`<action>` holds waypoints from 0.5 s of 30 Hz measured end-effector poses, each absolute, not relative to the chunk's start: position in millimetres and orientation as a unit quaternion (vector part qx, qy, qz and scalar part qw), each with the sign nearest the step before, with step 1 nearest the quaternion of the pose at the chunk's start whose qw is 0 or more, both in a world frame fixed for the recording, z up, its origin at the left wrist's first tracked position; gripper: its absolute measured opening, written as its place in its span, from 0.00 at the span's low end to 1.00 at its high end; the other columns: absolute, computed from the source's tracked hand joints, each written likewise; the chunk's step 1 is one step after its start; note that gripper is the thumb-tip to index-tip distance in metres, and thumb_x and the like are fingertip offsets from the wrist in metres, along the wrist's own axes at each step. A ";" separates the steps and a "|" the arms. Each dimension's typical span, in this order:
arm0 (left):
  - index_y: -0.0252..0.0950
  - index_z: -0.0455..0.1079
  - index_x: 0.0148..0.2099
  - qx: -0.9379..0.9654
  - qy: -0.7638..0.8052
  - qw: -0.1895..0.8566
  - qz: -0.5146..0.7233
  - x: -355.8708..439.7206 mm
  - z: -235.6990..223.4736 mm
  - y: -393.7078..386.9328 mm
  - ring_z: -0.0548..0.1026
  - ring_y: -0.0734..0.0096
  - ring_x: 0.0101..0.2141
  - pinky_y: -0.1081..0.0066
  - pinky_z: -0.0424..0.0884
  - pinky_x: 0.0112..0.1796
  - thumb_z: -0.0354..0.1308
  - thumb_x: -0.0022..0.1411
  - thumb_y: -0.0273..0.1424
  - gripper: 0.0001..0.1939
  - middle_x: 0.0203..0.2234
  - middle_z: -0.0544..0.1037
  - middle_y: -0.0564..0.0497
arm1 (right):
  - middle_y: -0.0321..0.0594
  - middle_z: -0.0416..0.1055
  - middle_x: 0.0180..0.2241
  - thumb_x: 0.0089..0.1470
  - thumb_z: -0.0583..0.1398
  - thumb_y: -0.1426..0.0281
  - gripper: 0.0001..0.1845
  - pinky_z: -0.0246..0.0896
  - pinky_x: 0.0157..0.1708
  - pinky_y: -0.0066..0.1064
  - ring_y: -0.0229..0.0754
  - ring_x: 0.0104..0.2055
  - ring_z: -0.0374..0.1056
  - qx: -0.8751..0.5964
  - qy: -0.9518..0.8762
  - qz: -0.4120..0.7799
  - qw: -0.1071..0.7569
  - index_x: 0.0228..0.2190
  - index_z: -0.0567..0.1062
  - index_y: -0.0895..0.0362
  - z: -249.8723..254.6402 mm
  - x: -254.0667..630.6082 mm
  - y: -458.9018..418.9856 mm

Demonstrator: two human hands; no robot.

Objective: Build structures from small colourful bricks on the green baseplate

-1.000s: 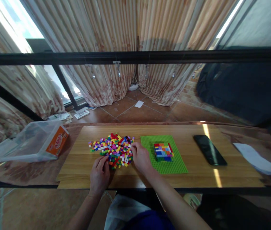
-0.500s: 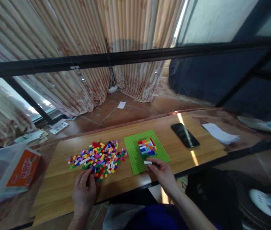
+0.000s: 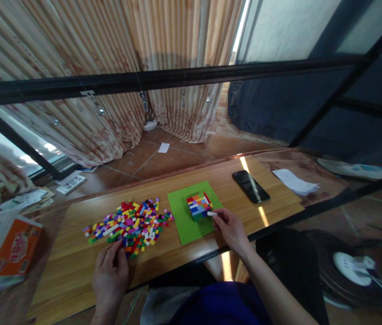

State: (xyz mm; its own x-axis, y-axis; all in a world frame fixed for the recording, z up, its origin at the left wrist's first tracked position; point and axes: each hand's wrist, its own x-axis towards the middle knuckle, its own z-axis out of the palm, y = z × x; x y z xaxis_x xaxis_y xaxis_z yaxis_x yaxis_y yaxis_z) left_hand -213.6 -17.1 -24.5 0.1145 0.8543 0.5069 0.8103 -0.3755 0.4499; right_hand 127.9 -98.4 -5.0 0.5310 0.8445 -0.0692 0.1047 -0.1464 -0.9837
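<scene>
My right hand (image 3: 232,228) pinches a small white toy brick (image 3: 211,214) between thumb and fingers. It hovers at the near right corner of a multicoloured block of stacked bricks (image 3: 199,205). That block stands on a green studded baseplate (image 3: 176,198). At the near edge of a heap of loose coloured bricks (image 3: 136,223), my left hand (image 3: 111,268) rests with fingers curled and the thumb close to the index finger. Whatever lies between those fingertips, if anything, is too small to make out.
A black phone (image 3: 250,186) lies on the wooden board (image 3: 65,257), right of the baseplate. White paper (image 3: 295,182) lies beyond it. At the far left stands a clear plastic box with an orange label (image 3: 16,246). A dark metal rail (image 3: 177,76) crosses behind the table.
My right hand has lifted the white brick from the block's near side to its right corner. My left hand stays by the heap. The whole view has shifted slightly.
</scene>
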 end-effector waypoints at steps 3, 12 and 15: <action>0.36 0.71 0.46 0.743 0.563 0.028 0.361 -212.9 -24.0 -17.6 0.75 0.59 0.41 0.60 0.73 0.42 0.50 0.64 0.35 0.13 0.41 0.76 0.43 | 0.40 0.75 0.29 0.51 0.60 0.54 0.19 0.64 0.32 0.33 0.42 0.31 0.69 -0.721 -0.386 0.288 0.498 0.34 0.78 0.56 -4.9 138.5 -96.0; 0.35 0.72 0.46 0.743 0.564 0.028 0.359 -212.4 -25.6 -16.7 0.75 0.59 0.41 0.60 0.73 0.43 0.50 0.65 0.36 0.14 0.41 0.76 0.43 | 0.40 0.78 0.30 0.47 0.63 0.58 0.16 0.61 0.34 0.32 0.42 0.32 0.70 -0.706 -0.427 0.330 0.459 0.31 0.81 0.57 5.3 160.1 -79.9; 0.35 0.72 0.46 0.743 0.566 0.023 0.356 -212.4 -25.4 -16.5 0.75 0.59 0.40 0.60 0.73 0.43 0.49 0.65 0.36 0.15 0.40 0.76 0.43 | 0.39 0.77 0.28 0.44 0.65 0.59 0.15 0.60 0.33 0.31 0.39 0.30 0.69 -0.686 -0.397 0.359 0.493 0.30 0.81 0.58 7.0 161.9 -75.5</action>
State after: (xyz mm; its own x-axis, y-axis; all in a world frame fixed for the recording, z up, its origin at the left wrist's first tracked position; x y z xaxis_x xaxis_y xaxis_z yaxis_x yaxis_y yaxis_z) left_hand -212.4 -16.5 -25.4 0.1048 0.8575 0.5037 0.8250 -0.3578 0.4375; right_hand 161.9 -75.5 7.0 0.4268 0.8987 -0.1011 0.1914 -0.1991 -0.9611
